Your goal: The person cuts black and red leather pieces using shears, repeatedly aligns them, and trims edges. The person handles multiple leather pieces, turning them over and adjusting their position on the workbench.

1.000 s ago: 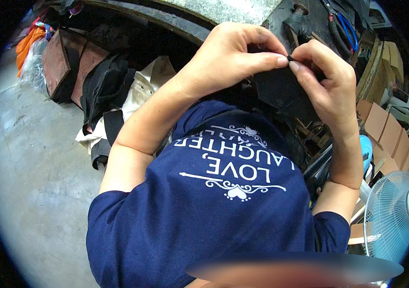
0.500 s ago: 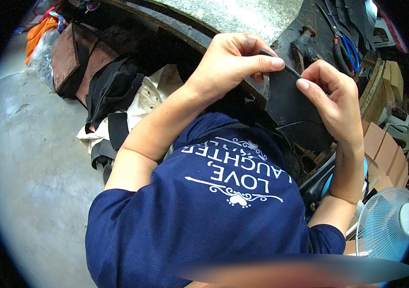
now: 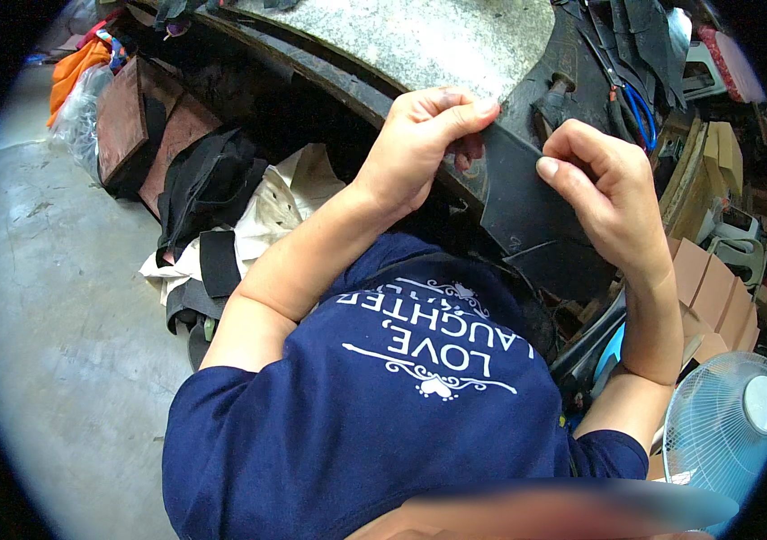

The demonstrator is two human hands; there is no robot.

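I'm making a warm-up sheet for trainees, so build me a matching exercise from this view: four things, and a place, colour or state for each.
1. Black sheet
2. Fan
3. Orange bundle
4. T-shirt

A. Lower right of the picture
B. Navy with white print
C. Held by left hand and right hand
D. Upper left of the picture

Pairs: 1-C, 2-A, 3-D, 4-B

Navy T-shirt (image 3: pixel 374 441) — short sleeves (image 3: pixel 208 418), white print (image 3: pixel 437 349)

Upside-down white lettering (image 3: pixel 442 335) on navy T-shirt (image 3: pixel 356 441)
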